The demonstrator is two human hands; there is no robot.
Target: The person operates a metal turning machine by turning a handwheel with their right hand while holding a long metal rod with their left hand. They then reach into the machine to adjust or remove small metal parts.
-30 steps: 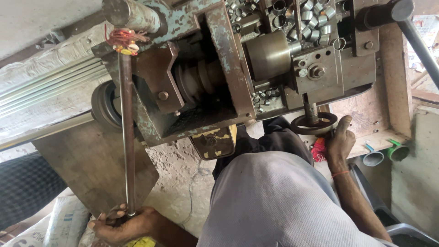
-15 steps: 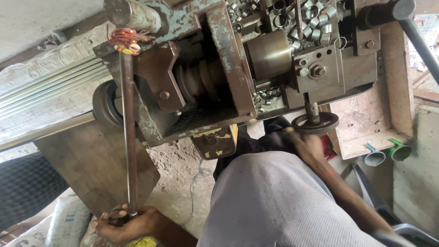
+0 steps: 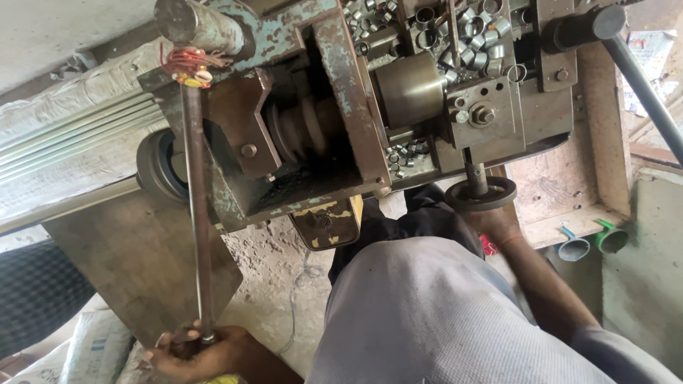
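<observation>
In the head view, you had your left hand (image 3: pixel 203 352) closed around the lower end of the long steel lever rod (image 3: pixel 197 213), low at the near left of the scene, fingers wrapped fully about it. That rod ran almost straight up to the worn, blue-green machine body (image 3: pixel 284 43), where red wire (image 3: pixel 186 62) was wound at its top joint. Your right hand (image 3: pixel 491 219) was under the small round handwheel (image 3: pixel 481 193), which sat on a short shaft below the machine's right half; the fingers seemed curled on the wheel's underside, though the rim hid most of them, so I could not tell how firmly you held it. Far right of centre, a heap of short metal ring pieces (image 3: pixel 455 32) lay in the top of the machine, near the brass-coloured cylinder (image 3: pixel 410 89). Two funnels (image 3: pixel 587 245), one blue and one green, lay at the near right by the wooden frame (image 3: pixel 605 135). To do this well, I judged you needed an even pull on the rod along its own line, with small, slow turns of the handwheel, and your sleeve and lap kept away from the grooved pulley (image 3: pixel 299 131).
</observation>
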